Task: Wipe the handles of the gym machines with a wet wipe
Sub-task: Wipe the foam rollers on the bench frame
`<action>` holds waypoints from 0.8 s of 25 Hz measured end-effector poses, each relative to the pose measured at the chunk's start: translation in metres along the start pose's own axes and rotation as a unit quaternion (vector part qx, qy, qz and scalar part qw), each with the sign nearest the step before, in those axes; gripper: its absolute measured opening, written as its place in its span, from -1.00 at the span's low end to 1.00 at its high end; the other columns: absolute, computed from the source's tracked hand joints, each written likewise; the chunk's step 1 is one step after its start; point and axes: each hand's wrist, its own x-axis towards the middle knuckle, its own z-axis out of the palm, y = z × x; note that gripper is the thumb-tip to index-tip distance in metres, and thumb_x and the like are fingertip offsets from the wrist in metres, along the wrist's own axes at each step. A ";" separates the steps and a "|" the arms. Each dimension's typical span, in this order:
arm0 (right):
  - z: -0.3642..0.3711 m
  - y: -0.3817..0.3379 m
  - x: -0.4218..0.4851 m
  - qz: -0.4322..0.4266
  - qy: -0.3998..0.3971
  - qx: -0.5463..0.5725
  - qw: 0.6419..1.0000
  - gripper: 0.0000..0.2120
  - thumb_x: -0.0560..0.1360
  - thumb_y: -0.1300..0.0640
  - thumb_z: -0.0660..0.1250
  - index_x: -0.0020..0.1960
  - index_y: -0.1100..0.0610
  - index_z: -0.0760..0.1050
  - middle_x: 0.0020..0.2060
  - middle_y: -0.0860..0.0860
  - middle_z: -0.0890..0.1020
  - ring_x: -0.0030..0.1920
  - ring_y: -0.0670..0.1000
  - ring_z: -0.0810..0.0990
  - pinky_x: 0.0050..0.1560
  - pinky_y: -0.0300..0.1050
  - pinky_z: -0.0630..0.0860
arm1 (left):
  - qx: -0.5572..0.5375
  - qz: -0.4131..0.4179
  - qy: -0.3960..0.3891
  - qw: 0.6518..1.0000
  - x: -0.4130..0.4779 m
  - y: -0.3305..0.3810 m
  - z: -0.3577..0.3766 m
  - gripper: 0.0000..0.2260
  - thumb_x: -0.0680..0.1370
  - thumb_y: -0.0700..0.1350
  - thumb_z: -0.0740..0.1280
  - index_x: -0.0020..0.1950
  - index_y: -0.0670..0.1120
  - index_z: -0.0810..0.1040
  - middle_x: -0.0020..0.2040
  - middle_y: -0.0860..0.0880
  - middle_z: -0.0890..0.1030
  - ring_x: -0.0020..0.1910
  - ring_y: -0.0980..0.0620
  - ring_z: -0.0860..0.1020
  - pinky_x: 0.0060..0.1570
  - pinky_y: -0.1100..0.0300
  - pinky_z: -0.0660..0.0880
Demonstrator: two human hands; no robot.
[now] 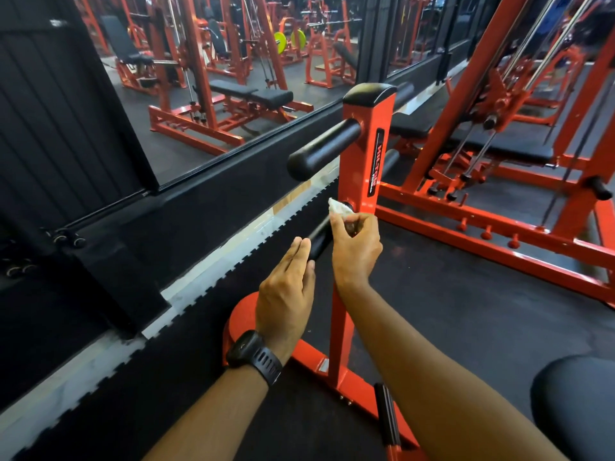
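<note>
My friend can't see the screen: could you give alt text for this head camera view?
The right hand pinches a white wet wipe against the lower black handle of an orange gym post, while the left hand, wearing a black watch, rests straight fingers on the handle's end.

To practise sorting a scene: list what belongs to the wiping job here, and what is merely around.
In the job: wet wipe, pinched in the right hand; lower black handle; left hand at its end; upper black handle.
Lying about: black bench; green weight plates; cable machine.
</note>
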 end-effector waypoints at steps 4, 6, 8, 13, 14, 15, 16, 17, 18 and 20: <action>0.008 0.006 -0.005 -0.011 0.008 -0.028 0.999 -0.77 0.59 0.13 0.33 0.20 -0.01 0.64 0.02 -0.11 0.70 0.02 -0.10 0.65 0.18 -0.07 0.57 | 0.001 -0.012 -0.008 1.000 -0.001 0.001 0.000 -0.65 0.63 -0.16 0.31 0.41 -0.17 0.51 0.35 -0.17 0.56 0.34 0.00 0.53 0.31 0.58 0.21; 0.005 0.006 -0.015 -0.001 -0.021 -0.018 1.000 -0.75 0.60 0.18 0.30 0.18 -0.02 0.67 -0.01 -0.11 0.71 0.02 -0.08 0.66 0.16 -0.08 0.58 | 0.005 -0.012 -0.012 1.000 -0.002 0.001 0.000 -0.64 0.63 -0.16 0.32 0.43 -0.16 0.49 0.36 -0.16 0.55 0.36 0.01 0.51 0.31 0.54 0.24; 0.004 0.004 -0.011 0.007 -0.011 -0.006 1.000 -0.77 0.60 0.18 0.31 0.17 -0.01 0.67 -0.11 -0.15 0.71 -0.05 -0.08 0.67 0.11 -0.07 0.60 | 0.007 -0.019 -0.012 1.000 0.000 0.001 0.000 -0.64 0.63 -0.17 0.32 0.43 -0.16 0.50 0.36 -0.16 0.55 0.36 0.01 0.51 0.30 0.51 0.26; 0.000 0.001 -0.019 0.026 -0.044 0.014 0.999 -0.76 0.57 0.20 0.31 0.15 0.01 0.68 -0.14 -0.14 0.71 -0.23 -0.24 0.56 -0.07 -0.25 0.55 | 0.014 -0.011 -0.010 1.000 -0.001 0.003 -0.001 -0.64 0.63 -0.18 0.32 0.43 -0.16 0.49 0.36 -0.16 0.55 0.35 0.00 0.52 0.30 0.38 0.37; -0.002 0.001 -0.024 0.037 -0.044 0.034 0.998 -0.78 0.56 0.19 0.33 0.11 0.00 0.69 -0.22 -0.15 0.70 -0.31 -0.23 0.52 -0.19 -0.21 0.53 | 0.014 -0.013 -0.010 1.000 0.000 0.003 -0.001 -0.64 0.63 -0.17 0.32 0.43 -0.16 0.49 0.36 -0.16 0.55 0.36 0.01 0.51 0.30 0.38 0.37; -0.004 0.000 -0.028 0.060 -0.036 0.058 0.996 -0.81 0.55 0.17 0.36 0.05 -0.02 0.70 -0.31 -0.16 0.67 -0.38 -0.22 0.48 -0.26 -0.18 0.48 | 0.014 -0.018 -0.011 1.000 0.000 0.004 -0.001 -0.65 0.64 -0.17 0.31 0.43 -0.16 0.49 0.36 -0.16 0.55 0.36 0.01 0.51 0.31 0.42 0.34; -0.006 -0.001 -0.030 0.092 -0.033 0.087 0.991 -0.84 0.54 0.16 0.38 -0.02 -0.04 0.71 -0.36 -0.17 0.64 -0.40 -0.20 0.47 -0.28 -0.18 0.45 | 0.015 -0.024 -0.011 1.000 -0.001 0.005 -0.001 -0.65 0.64 -0.16 0.30 0.43 -0.15 0.49 0.37 -0.15 0.55 0.36 0.02 0.51 0.31 0.48 0.30; -0.006 0.000 -0.031 0.122 -0.041 0.113 0.985 -0.85 0.54 0.16 0.40 -0.08 -0.04 0.71 -0.38 -0.18 0.62 -0.40 -0.16 0.49 -0.28 -0.16 0.46 | 0.014 -0.027 -0.012 0.999 -0.002 0.006 -0.001 -0.65 0.65 -0.15 0.29 0.44 -0.15 0.49 0.37 -0.15 0.54 0.36 0.02 0.50 0.32 0.52 0.26; -0.006 -0.001 -0.033 0.146 -0.057 0.139 0.978 -0.87 0.53 0.15 0.41 -0.12 -0.03 0.71 -0.35 -0.16 0.64 -0.36 -0.11 0.54 -0.26 -0.12 0.51 | 0.013 -0.028 -0.012 0.999 -0.002 0.006 -0.002 -0.65 0.65 -0.14 0.28 0.44 -0.15 0.48 0.37 -0.15 0.54 0.37 0.01 0.50 0.32 0.54 0.24; -0.003 -0.002 -0.035 0.169 -0.070 0.163 0.969 -0.93 0.48 0.07 0.47 -0.16 0.02 0.70 -0.26 -0.07 0.71 -0.24 -0.04 0.66 -0.15 -0.04 0.62 | 0.014 -0.029 -0.013 0.999 -0.001 0.007 -0.003 -0.65 0.65 -0.15 0.28 0.44 -0.15 0.47 0.38 -0.15 0.54 0.37 0.01 0.49 0.33 0.55 0.22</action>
